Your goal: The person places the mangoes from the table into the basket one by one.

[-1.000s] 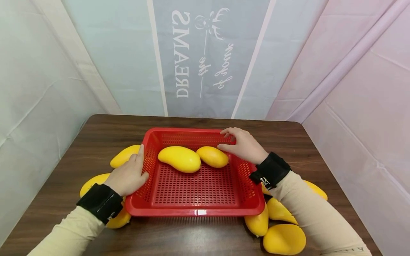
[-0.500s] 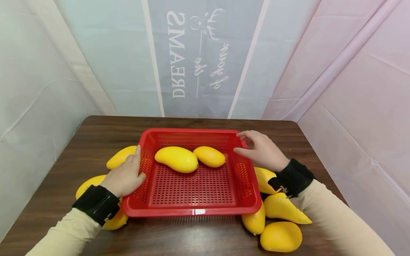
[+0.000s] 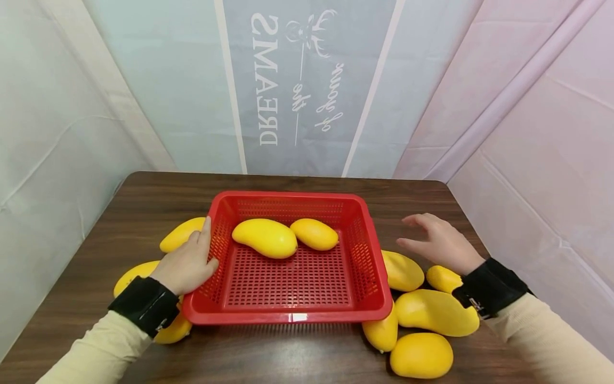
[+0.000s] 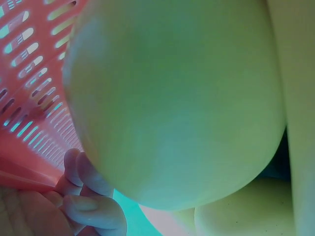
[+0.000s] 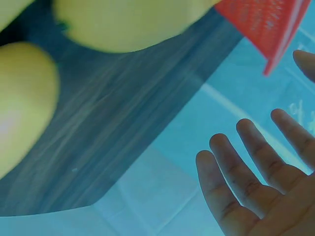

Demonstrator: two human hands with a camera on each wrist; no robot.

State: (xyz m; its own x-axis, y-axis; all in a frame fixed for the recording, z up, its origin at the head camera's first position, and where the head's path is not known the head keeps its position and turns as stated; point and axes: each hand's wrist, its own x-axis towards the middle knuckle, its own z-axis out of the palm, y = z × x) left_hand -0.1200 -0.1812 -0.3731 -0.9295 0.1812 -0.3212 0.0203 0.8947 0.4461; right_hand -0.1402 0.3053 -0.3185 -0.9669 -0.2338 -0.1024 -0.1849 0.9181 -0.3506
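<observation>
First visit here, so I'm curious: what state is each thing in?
Red basket: upright, open-topped, partly filled.
Two mangoes inside: lying flat, seemingly uncut.
Mangoes outside: lying on table, seemingly uncut.
Left hand: gripping the basket's side.
Right hand: fingers loosely bent, holding nothing.
Black wristbands: worn.

- Dark brown wood-grain tabletop (image 3: 408, 197) with rounded far corners.
- Beyond its far edge hangs a pale blue-green backdrop (image 3: 192, 90) with a grey-blue middle band (image 3: 312, 157) between white stripes (image 3: 229, 80).
- On the band, white lettering (image 3: 266, 80) runs sideways, "DREAMS" the largest word, beside a deer's-head drawing (image 3: 296, 32).
- Past the left edge, a creased whitish sheet (image 3: 43, 122).
- Past the right edge, a pinkish-white sheet (image 3: 542, 186), a long fold (image 3: 518, 90) slanting to the far right corner.
- Soft light; a dull sheen toward the tabletop's near side.
</observation>
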